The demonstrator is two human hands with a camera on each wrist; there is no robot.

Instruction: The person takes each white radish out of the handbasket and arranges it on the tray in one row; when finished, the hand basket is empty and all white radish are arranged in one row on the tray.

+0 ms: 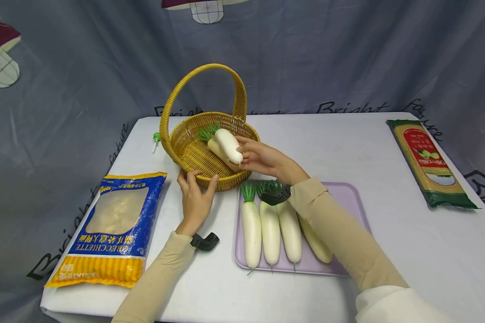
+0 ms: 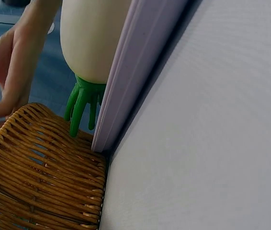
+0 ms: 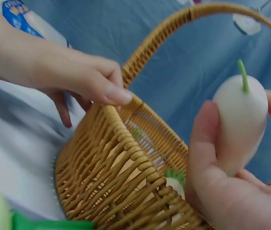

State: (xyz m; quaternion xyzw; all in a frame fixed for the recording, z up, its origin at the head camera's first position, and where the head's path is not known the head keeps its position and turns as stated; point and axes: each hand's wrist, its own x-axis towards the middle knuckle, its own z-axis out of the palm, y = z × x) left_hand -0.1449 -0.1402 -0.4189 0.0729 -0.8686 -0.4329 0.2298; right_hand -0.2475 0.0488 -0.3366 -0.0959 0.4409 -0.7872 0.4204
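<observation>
In the head view my right hand point(image 1: 262, 157) pinches a white radish point(image 1: 228, 144) by its near end, between thumb and fingers, over a wicker basket point(image 1: 226, 183) with a tall handle. Beneath it another white radish point(image 1: 217, 150) with green leaves lies in the basket. My left hand point(image 1: 196, 199) holds the basket's near left rim; the right wrist view shows a digit of that hand point(image 3: 73, 72) over the rim and others outside. Several white radishes point(image 1: 250, 233) with green tops lie side by side on a lilac tray point(image 1: 349, 197), partly hidden by my right forearm.
A blue and yellow pasta bag point(image 1: 113, 224) lies at the left of the white table point(image 1: 307, 152). Toward the right edge is a green and tan packet point(image 1: 428, 163). A small green-topped item point(image 1: 156, 139) sits left of the basket. Grey curtain point(image 1: 307, 54) hangs behind.
</observation>
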